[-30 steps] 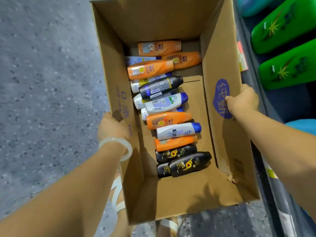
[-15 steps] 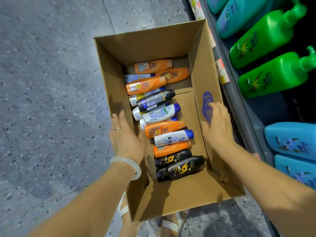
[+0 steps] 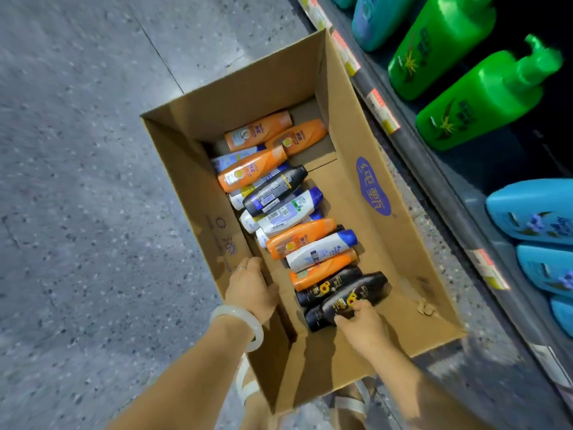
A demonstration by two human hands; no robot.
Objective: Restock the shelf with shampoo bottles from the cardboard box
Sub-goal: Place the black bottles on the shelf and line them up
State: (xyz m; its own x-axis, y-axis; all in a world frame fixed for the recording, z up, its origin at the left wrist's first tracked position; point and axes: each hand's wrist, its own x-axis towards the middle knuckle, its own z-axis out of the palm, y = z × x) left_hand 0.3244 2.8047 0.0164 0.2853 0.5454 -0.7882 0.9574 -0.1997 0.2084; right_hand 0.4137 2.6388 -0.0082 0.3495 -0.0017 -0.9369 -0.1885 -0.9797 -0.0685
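Observation:
An open cardboard box (image 3: 409,243) stands on the floor beside the shelf (image 3: 434,178). Several shampoo bottles lie in a row along its left side: orange, white with blue caps, and black. My right hand (image 3: 361,325) is inside the box, its fingers curled round the nearest black bottle (image 3: 356,297) with a sunflower label. My left hand (image 3: 249,288) rests on the box's left wall at the rim, thumb inside; a pale bangle sits on that wrist.
The low shelf on the right holds big green pump bottles (image 3: 483,100), teal bottles at the top and blue bottles (image 3: 533,212). Price tags (image 3: 384,111) line its edge. Grey speckled floor (image 3: 77,181) lies to the left. My sandalled feet show under the box's near end.
My right hand left the box's right wall and reached inside onto the nearest black bottle. My left hand stays at the left wall. The view has tilted, showing more shelf.

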